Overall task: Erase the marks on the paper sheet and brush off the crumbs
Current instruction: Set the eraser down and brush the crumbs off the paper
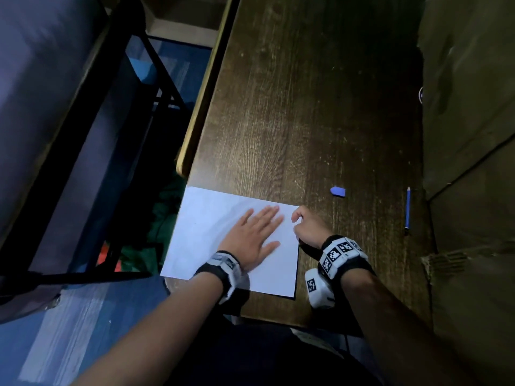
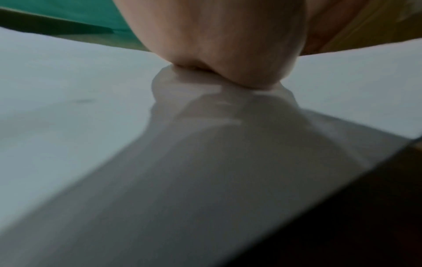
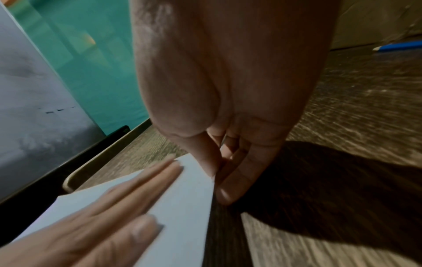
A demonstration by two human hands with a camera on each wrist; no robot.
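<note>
A white paper sheet lies at the near left corner of the dark wooden desk. My left hand presses flat on it, fingers straight and spread. My right hand is at the sheet's far right corner with its fingers curled. In the right wrist view, my right hand pinches the edge of the paper, thumb on top, beside the left hand's fingers. In the left wrist view a faint grey mark shows on the paper. A small blue eraser lies loose beyond my right hand.
A blue pencil lies near the desk's right side, along a brown cardboard-like wall. A black-framed chair stands left of the desk edge. The sheet's left edge slightly overhangs the desk.
</note>
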